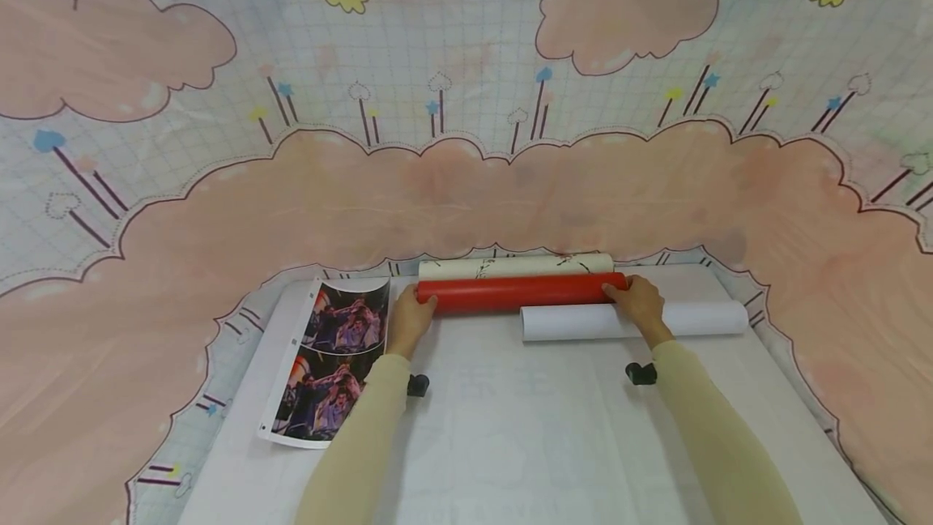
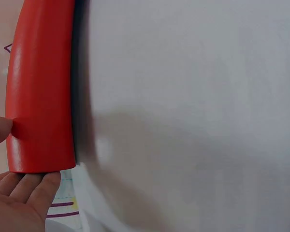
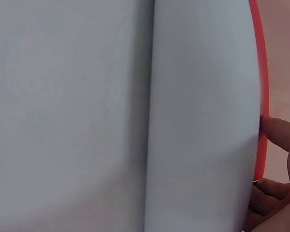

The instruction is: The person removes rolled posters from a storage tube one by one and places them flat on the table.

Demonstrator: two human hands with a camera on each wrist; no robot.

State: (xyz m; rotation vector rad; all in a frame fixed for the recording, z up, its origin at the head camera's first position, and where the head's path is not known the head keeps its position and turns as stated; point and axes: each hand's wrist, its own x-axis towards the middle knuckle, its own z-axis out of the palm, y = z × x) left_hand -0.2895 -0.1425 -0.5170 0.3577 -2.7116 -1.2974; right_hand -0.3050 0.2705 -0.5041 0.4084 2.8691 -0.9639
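A smooth red roll (image 1: 521, 292) lies crosswise near the far side of the table, held at both ends. My left hand (image 1: 411, 321) grips its left end; in the left wrist view the thumb presses the side of the red roll (image 2: 41, 92) and the fingertips tuck under its end. My right hand (image 1: 643, 305) pinches the other end, thumb on the near side. Just in front of that end lies a white roll (image 1: 564, 324), passing beneath my right wrist. Only a strip of the red roll (image 3: 264, 72) shows past the white roll (image 3: 203, 106) in the right wrist view.
Behind the red roll lies a cream roll (image 1: 510, 266) with dark branch-like marks. A printed sheet (image 1: 331, 367) with two similar pictures lies left, partly under my left forearm. The white table (image 1: 525, 436) meets a patterned cloth (image 1: 437, 201) at the back and sides.
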